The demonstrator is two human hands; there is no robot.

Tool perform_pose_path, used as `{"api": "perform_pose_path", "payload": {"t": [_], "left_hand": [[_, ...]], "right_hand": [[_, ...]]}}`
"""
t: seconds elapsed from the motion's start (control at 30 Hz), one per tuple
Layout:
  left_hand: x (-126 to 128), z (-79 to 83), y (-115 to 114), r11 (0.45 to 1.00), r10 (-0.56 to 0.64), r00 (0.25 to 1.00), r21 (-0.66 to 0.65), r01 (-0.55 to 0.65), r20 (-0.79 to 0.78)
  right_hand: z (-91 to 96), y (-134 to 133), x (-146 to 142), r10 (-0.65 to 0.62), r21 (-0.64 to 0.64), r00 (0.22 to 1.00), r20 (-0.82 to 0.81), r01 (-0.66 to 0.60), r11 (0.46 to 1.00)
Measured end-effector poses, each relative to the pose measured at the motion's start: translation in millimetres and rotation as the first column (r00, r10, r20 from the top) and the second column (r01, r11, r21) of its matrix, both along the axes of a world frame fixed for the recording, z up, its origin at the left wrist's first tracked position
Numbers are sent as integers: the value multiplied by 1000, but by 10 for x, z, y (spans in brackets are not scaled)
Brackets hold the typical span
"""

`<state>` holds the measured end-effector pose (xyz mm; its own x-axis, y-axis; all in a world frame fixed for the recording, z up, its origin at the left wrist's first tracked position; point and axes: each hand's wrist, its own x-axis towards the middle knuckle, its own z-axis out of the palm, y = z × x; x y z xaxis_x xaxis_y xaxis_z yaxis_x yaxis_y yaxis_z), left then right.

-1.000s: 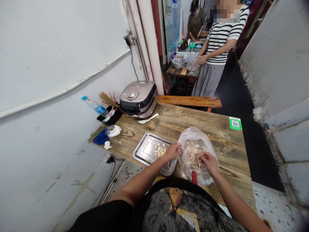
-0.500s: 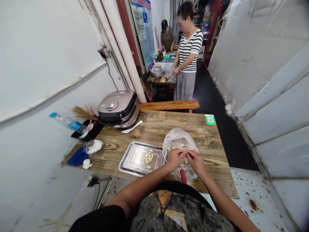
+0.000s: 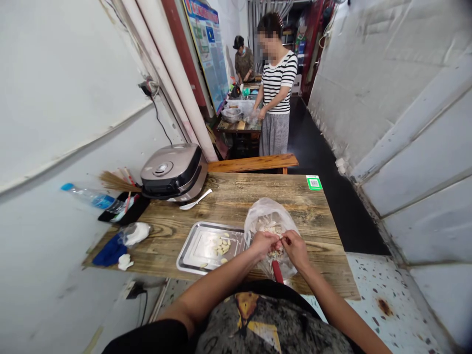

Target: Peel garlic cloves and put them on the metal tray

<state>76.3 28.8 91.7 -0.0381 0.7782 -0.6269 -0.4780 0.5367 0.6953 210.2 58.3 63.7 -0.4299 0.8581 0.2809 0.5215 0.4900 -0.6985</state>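
Observation:
My left hand (image 3: pixel 263 244) and my right hand (image 3: pixel 294 248) meet over a clear plastic bag (image 3: pixel 270 219) full of garlic and papery skins on the wooden table (image 3: pixel 243 196). Both hands are closed in a pinch on a small garlic clove between their fingertips. A red handle (image 3: pixel 277 272) pokes out below my hands at the table's near edge. Left of the bag lies a steel tray (image 3: pixel 199 248) with several peeled cloves (image 3: pixel 222 244) on it.
A rice cooker (image 3: pixel 171 171), a white spoon (image 3: pixel 195 200), a water bottle (image 3: pixel 90 197), a blue cloth (image 3: pixel 109 251) and white wads sit at the table's left. A bench (image 3: pixel 252 162) stands beyond. A person in a striped top (image 3: pixel 277 81) works at a far table.
My left hand left the tray and joined the right over the bag. The camera tilted up, so more of the corridor and the people beyond shows.

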Motion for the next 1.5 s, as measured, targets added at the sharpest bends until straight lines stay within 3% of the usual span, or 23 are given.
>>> {"api": "perform_pose_path", "payload": {"t": [0.23,0.37,0.47,0.53,0.6,0.7,0.77,0.83,0.9,1.07,1.17,1.27,1.37,1.5], "left_hand": [[78,-28,5,992,80,981,108,-61,-178],[106,-77,45,993,89,960,102,-64,-265],[89,-82,84,996,61,954,87,-37,-295],[63,-73,110,995,57,959,90,-33,-279],[34,-69,137,994,57,966,101,-32,-251],[3,-99,177,994,63,965,106,-37,-256],[-2,-149,206,994,55,954,111,-23,-294],[4,-220,235,993,24,938,114,17,-345],[8,-306,260,993,-4,902,107,56,-431],[-47,-539,276,990,-71,746,48,136,-662],[-79,-639,274,951,-209,663,9,310,-719],[-48,-632,272,906,-208,633,97,412,-745],[30,-496,247,870,-105,665,255,422,-739],[114,-251,189,907,-88,826,297,297,-557]], "right_hand": [[-9,58,-31,4,45,998,56,-7,999],[-5,65,-53,-37,37,999,19,36,999],[-27,54,-54,-80,-71,995,-55,76,995],[-45,56,-49,-96,-237,983,-155,57,970],[-51,72,-47,-124,-448,938,-325,-37,893],[-19,107,-46,-311,-662,770,-557,-186,726],[13,122,-41,-433,-728,664,-610,-255,636],[28,124,-27,-500,-765,609,-615,-307,566],[17,124,-3,-544,-779,573,-612,-319,540],[-30,172,96,-600,-746,467,-650,-242,620],[-41,205,147,-552,-732,525,-647,-228,641],[-88,203,176,-477,-697,635,-607,-139,703],[-180,181,202,-372,-604,793,-482,7,797],[-280,164,229,-271,-391,909,-316,135,910]]}}
